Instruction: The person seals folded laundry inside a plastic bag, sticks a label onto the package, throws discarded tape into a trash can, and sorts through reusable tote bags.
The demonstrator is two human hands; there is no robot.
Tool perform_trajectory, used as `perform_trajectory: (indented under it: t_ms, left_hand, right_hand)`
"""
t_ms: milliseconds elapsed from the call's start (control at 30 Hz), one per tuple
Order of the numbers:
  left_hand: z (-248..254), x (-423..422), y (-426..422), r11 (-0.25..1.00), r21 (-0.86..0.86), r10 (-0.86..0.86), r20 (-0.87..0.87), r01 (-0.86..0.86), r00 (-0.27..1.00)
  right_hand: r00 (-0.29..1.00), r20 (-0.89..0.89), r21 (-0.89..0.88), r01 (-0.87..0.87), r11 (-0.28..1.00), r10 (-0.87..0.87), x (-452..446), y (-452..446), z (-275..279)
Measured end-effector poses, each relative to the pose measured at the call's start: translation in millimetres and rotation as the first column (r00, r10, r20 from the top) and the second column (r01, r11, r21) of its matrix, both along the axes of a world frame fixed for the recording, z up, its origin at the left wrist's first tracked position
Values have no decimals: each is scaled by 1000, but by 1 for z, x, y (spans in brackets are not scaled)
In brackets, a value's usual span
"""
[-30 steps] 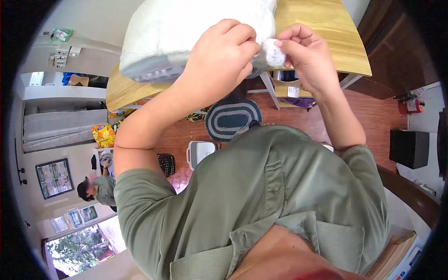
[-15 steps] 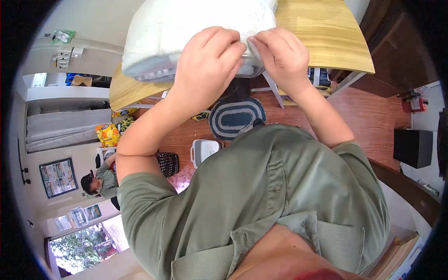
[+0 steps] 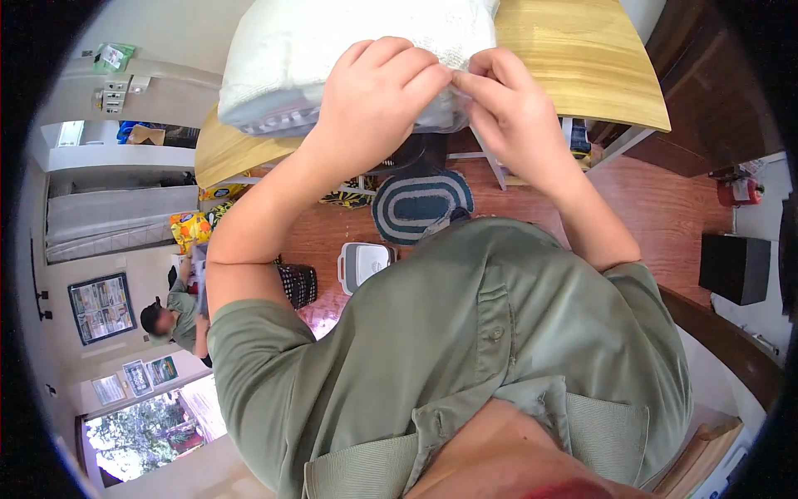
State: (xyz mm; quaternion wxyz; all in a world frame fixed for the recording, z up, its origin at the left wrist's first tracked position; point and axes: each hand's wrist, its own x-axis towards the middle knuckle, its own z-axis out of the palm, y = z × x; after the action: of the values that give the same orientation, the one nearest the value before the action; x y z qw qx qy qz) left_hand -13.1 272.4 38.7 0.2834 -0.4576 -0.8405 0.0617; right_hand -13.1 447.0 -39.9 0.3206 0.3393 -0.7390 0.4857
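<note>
A bulky white textured textile, wrapped in clear plastic, lies on the wooden table in front of me. At its near edge my left hand is closed, knuckles up, its fingertips pinching the edge of the clear plastic bag. Close against it, my right hand also pinches the plastic edge between thumb and curled fingers. The fingertips of both hands nearly meet near the package's right corner. What exactly sits between them is too small to make out beyond the plastic.
The table has a curved right end and pale metal legs. Below lie an oval striped rug and a white-grey plastic bin. Another person is at the left, near yellow bags. A black box stands right.
My left fingers have shifted right toward my right fingertips, and my right fingers have curled more. The person at the left has moved slightly, with greyish cloth now near their hands.
</note>
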Motion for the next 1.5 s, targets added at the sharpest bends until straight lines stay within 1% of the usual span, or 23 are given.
perform_trajectory:
  t_ms: [33,67,133,167,233,267,333,367,400,433,533,567,633,667,733,833,900,1000,1067,1167,1367,1467,1500]
  left_hand:
    - [2,-3,0,1000,16,0,35,-1,999]
    - [3,-5,0,1000,31,0,71,-2,997]
    - [5,-7,1,1000,26,-1,105,-2,994]
    - [7,-8,1,1000,25,2,137,-5,991]
    - [9,-7,2,999,35,-13,151,8,988]
    - [9,-6,2,999,48,-27,163,19,986]
    - [4,-9,-1,996,73,-70,145,60,987]
    - [1,-11,-3,990,95,-111,122,100,986]
    - [-1,-10,-4,991,93,-109,124,97,986]
    - [-4,-10,-4,985,119,-138,96,126,986]
    - [-6,-13,-3,976,149,-168,56,158,984]
    - [-7,-13,-3,975,150,-171,47,163,984]
    - [-8,-13,-3,977,162,-145,41,136,989]
    - [-9,-13,-3,978,174,-123,38,115,992]
    - [-9,-13,-2,983,168,-86,54,75,995]
    - [-7,-12,0,989,149,-29,83,17,996]
    - [-7,-12,-1,991,135,-12,99,-2,995]
    - [-8,-13,-7,981,173,-101,97,83,990]
    - [-11,-8,-11,946,229,-243,33,229,969]
    - [-13,-4,-16,967,195,-176,38,166,984]
    - [-10,-3,-13,975,84,-206,-18,206,978]
    - [-15,-7,-14,954,122,-270,-53,275,961]
    - [-15,-7,-14,954,120,-272,-53,276,961]
  right_hand:
    - [997,51,-10,-63,998,64,-3,3,0]
    - [997,52,-12,-60,998,61,-6,5,2]
    - [917,280,-150,-252,956,285,-12,7,5]
    - [918,279,-152,-250,956,284,-14,6,4]
    - [883,290,-328,-271,905,369,-16,0,-2]
    - [883,291,-328,-269,905,368,-14,-5,-2]
    - [780,485,-587,-45,809,395,-9,-15,-1]
    - [781,483,-587,-47,808,396,-9,-19,-3]
    - [956,278,-461,52,886,89,-9,-22,-7]
    - [977,0,-361,197,912,-211,-8,-25,-11]
    - [965,-87,-355,203,913,-249,-13,-35,-19]
    - [966,-85,-353,199,914,-243,-13,-35,-19]
    - [994,14,-370,106,923,-109,-14,-31,-19]
    - [994,15,-368,106,924,-108,-12,-28,-18]
    - [995,78,-313,-39,949,66,-5,-20,-14]
    - [987,115,-230,-85,970,114,-5,-16,-9]
    - [989,128,-207,-51,977,79,-7,-17,-10]
    - [988,154,-207,2,978,31,-6,-20,-10]
    - [985,169,-227,20,974,19,-6,-19,-9]
    - [980,191,-226,-10,974,55,-7,-19,-10]
    - [984,172,-235,-3,972,45,-9,-19,-10]
    - [983,165,-299,-32,954,85,-7,-25,-10]
    - [951,275,-432,-10,902,142,-4,-31,-11]
